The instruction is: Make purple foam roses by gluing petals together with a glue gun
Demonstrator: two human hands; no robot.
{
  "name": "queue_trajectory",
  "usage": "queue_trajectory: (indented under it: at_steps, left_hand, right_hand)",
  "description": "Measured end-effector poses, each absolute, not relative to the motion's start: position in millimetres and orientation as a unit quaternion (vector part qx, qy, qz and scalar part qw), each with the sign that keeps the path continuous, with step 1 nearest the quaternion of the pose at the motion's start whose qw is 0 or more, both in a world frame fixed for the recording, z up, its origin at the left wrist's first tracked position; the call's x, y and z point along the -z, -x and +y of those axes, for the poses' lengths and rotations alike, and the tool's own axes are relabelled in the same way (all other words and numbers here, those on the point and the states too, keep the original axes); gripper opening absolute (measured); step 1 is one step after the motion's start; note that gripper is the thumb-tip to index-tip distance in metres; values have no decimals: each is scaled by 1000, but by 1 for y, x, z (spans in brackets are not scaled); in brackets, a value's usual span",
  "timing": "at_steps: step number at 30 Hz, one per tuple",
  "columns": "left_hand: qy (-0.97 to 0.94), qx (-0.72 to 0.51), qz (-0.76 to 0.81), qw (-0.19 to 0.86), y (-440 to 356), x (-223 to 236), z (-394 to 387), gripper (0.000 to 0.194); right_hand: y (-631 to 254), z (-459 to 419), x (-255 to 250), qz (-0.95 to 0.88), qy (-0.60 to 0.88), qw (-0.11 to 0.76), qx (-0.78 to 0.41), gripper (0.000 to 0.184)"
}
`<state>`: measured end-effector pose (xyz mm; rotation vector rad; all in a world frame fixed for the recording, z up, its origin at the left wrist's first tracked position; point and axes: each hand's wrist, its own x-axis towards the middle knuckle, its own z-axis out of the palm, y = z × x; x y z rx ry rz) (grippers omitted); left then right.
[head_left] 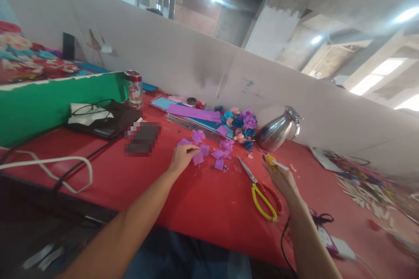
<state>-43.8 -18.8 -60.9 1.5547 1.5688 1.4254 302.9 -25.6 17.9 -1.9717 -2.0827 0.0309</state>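
Note:
My left hand (183,157) is closed in a pinch over the middle of the red table, with a purple paper piece (198,158) at its fingertips. Around it lie more purple cut pieces, some gathered into petal shapes (197,136), others (226,144) a little to the right. My right hand (284,178) is wrapped round a yellow glue gun (270,160), from which a whitish stick (282,166) juts out. Between the hands, nearer the right one, scissors (260,194) with yellow and red handles rest on the table, blades slightly apart.
Behind the pieces are purple and blue paper sheets (194,112), a heap of paper flowers (240,122) and a steel jug (276,130). A glass jar (134,89), a dark bag (104,117) and a white cable (49,162) lie left. White strips (366,194) lie right.

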Motion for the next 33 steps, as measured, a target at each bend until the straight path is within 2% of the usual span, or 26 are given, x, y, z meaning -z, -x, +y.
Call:
queue_trajectory:
  at_steps: [3,5,12,14,16,17,19,20,24,27,33]
  left_hand:
    - [-557,-555,554,272,43,57,-20,15]
    - [-550,-570,542,281,42,55,-21,14]
    - [-535,-591,524,299,40,43,-29,12]
    - [-539,-597,518,291,39,39,-31,11]
    - [-552,-601,508,276,38,37,-32,12]
    - [-560,-602,502,268,38,37,-33,12]
    - [-576,-600,494,252,36,38,-33,12]
    - [-583,-598,491,248,36,38,-33,12]
    - [-605,-591,479,235,36,42,-34,10]
    - [-622,-589,464,224,38,42,-34,14]
    - [-617,-568,481,256,33,35,-35,15]
  right_hand:
    - [-312,-22,-10,-669,705,209,-105,56]
    - [-314,-21,-4,-656,709,221,-135,59]
    - [-325,-10,10,-637,768,61,-24,32]
    - [-321,-10,8,-626,778,38,11,26]
    - [-300,-14,2,-641,761,90,41,27]
    - [-284,-16,-2,-669,728,148,43,30]
    - [-240,-20,-10,-760,588,275,-40,35]
    - [-216,-22,-13,-799,506,304,-113,37]
    - [-137,-24,-14,-823,401,328,-232,28]
    - [-117,-20,-3,-780,372,376,-335,16]
    - [-131,-9,17,-701,385,365,-477,25]
